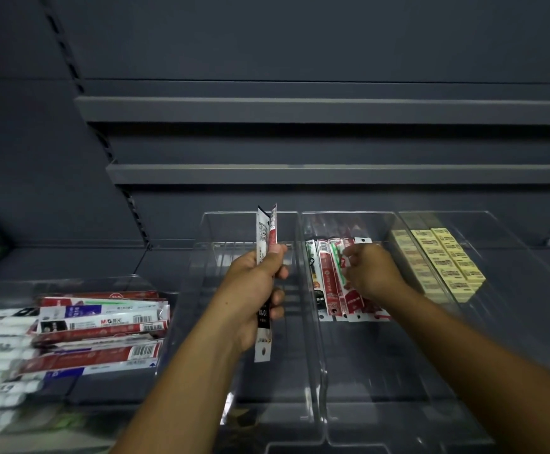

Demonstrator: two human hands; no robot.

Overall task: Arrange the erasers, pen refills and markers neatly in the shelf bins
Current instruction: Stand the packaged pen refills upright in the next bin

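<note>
My left hand [254, 290]: clenched round two slim refill packs [266, 237], thumb pressed across their front, other fingers wrapped behind
Those two packs: upright, tops standing above my fist, tails hanging below it, held in the air over the left bin [267, 388]
My right hand [370, 271]: fingers bent, tips pinching the upper end of the row of packs [327, 283]
Row of packs: mostly red and white, lying side by side lengthwise in the far half of the middle bin [381, 371]
Erasers [447, 260]: yellow blocks lined up in the right bin [503, 257], apart from both my hands
Loose pile [103, 326]: more refill packs heaped crosswise in a clear tray [70, 280] to my left, neither hand on them
</note>
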